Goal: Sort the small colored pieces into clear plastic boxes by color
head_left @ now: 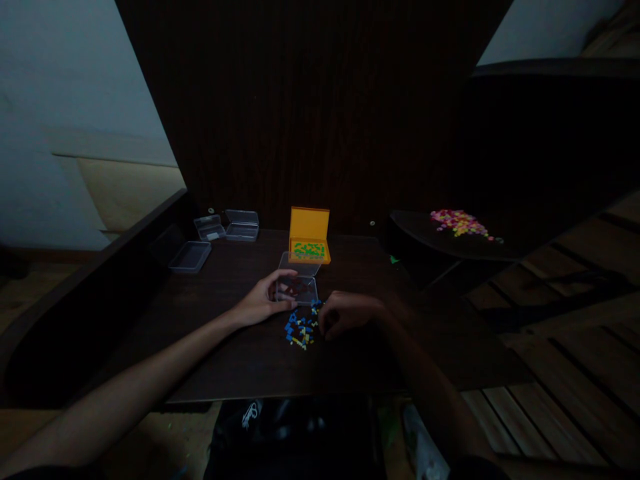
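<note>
My left hand (264, 298) grips the left side of a clear plastic box (314, 301) whose lid stands raised. Some small dark reddish pieces (299, 287) lie inside it. Just in front of the box, a loose pile of tiny blue and yellow building-brick pieces (300, 328) is spread on the dark table. At the pile's right edge is my right hand (343, 313), its fingers curled together and pointing down; whatever they hold, if anything, is hidden. Behind the clear box sits an open yellow box (310, 223) with small green pieces (309, 250) in it.
Several clear plastic boxes stand at the back left, among them a larger one (191, 257) and an open one (243, 228). A heap of pink and yellow bits (459, 222) lies on a curved dark shelf (415, 230) to the right. A raised side panel (100, 273) borders the table's left.
</note>
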Demonstrator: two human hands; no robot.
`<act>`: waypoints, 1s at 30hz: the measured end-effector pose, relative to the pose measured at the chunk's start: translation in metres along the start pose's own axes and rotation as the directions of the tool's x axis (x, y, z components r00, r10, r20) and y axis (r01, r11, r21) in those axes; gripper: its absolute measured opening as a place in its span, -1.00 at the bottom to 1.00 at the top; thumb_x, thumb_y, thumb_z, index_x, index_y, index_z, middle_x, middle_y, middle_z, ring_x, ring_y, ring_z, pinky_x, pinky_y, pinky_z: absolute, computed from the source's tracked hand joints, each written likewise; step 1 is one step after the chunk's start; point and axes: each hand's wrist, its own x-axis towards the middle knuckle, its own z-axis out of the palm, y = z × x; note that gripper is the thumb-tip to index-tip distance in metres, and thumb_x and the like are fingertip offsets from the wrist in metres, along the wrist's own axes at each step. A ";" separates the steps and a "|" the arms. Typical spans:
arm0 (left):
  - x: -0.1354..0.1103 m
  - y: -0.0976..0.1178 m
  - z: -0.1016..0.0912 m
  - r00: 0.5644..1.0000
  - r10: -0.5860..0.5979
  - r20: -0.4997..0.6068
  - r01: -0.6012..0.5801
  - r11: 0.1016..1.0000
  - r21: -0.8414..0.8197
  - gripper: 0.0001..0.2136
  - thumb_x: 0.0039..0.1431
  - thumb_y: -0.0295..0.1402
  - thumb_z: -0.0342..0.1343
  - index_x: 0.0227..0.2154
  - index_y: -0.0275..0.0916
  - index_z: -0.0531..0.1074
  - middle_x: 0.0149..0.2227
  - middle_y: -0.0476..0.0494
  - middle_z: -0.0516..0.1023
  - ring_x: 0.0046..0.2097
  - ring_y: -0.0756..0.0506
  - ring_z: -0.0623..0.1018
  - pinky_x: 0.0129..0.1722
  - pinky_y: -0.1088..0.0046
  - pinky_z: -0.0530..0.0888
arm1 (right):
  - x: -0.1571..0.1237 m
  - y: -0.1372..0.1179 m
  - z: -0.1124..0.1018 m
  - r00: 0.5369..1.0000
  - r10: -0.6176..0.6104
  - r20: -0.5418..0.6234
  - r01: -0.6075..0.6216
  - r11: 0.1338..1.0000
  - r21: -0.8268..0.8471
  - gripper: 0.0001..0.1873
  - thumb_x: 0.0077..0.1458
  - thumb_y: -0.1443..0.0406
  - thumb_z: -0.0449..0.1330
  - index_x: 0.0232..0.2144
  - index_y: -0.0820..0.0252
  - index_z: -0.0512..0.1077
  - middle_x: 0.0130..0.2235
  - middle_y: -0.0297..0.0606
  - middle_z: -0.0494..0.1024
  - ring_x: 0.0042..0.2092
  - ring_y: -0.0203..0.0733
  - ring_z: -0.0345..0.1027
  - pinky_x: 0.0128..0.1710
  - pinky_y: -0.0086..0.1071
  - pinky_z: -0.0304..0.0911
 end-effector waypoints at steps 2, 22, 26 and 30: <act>0.000 0.001 0.000 1.000 0.002 0.008 -0.002 1.000 -0.002 -0.37 -0.13 -0.40 0.33 0.05 -0.25 0.24 -0.26 -0.05 0.44 -0.25 0.00 0.48 -0.15 0.34 0.43 | 0.000 -0.001 0.001 1.000 0.002 -0.019 -0.002 1.000 -0.011 -0.87 -0.03 0.28 0.31 -0.37 0.22 0.58 -0.51 -0.39 0.50 -0.48 -0.39 0.31 -0.44 -0.56 0.12; -0.001 0.002 0.000 1.000 0.009 0.000 -0.009 1.000 0.020 -0.37 -0.12 -0.39 0.33 0.05 -0.26 0.24 -0.28 -0.05 0.44 -0.24 -0.01 0.48 -0.17 0.36 0.43 | -0.003 -0.011 -0.001 1.000 0.020 -0.013 -0.019 0.998 0.067 -0.87 0.02 0.32 0.27 -0.35 0.27 0.56 -0.52 -0.39 0.45 -0.50 -0.41 0.27 -0.48 -0.57 0.11; -0.001 0.002 0.001 1.000 0.010 0.009 -0.010 1.000 0.021 -0.36 -0.12 -0.37 0.34 0.06 -0.26 0.23 -0.25 -0.08 0.45 -0.25 -0.01 0.49 -0.19 0.37 0.44 | -0.006 -0.015 -0.003 0.957 0.055 -0.286 0.004 0.979 0.202 -0.77 0.01 0.21 0.27 -0.35 0.30 0.53 -0.57 -0.44 0.33 -0.53 -0.43 0.13 -0.53 -0.55 0.05; -0.001 0.000 0.004 0.999 0.028 0.036 -0.028 1.000 -0.004 -0.38 -0.11 -0.39 0.33 0.05 -0.25 0.24 -0.22 -0.09 0.46 -0.25 -0.01 0.49 -0.18 0.36 0.44 | 0.002 -0.013 0.000 0.818 0.193 -0.542 -0.042 0.959 0.279 -0.73 -0.01 0.16 0.26 -0.39 0.31 0.50 -0.63 -0.50 0.21 -0.58 -0.45 0.01 -0.58 -0.55 -0.05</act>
